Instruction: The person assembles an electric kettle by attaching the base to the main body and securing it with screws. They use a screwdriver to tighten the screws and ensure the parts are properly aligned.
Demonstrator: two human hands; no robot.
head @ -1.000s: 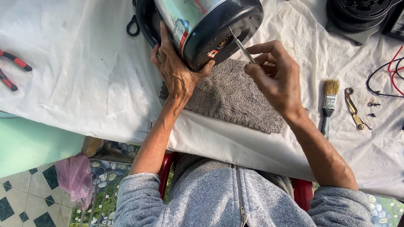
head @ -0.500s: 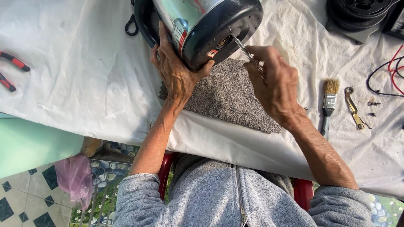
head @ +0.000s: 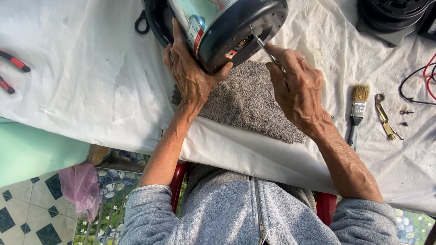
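Observation:
A round appliance point(head: 227, 27) with a black base lies tipped on its side on a grey towel point(head: 247, 102). My left hand point(head: 190, 75) grips its lower edge and side, holding it steady. My right hand point(head: 297, 88) is closed around a screwdriver point(head: 265, 47), whose metal shaft points up and left into the black underside of the appliance near a small brass fitting. The screwdriver's handle is hidden inside my fist.
A white sheet point(head: 81, 86) covers the table. A paintbrush point(head: 357, 111), a brass bracket point(head: 385, 117) and small screws point(head: 405, 112) lie at the right, with red and black wires point(head: 420, 86). Red-handled pliers point(head: 11, 70) lie far left. Another black part point(head: 393, 16) sits top right.
My right hand has turned over and closed tighter on the screwdriver, shifting slightly down and left. The left hand and the appliance have stayed put.

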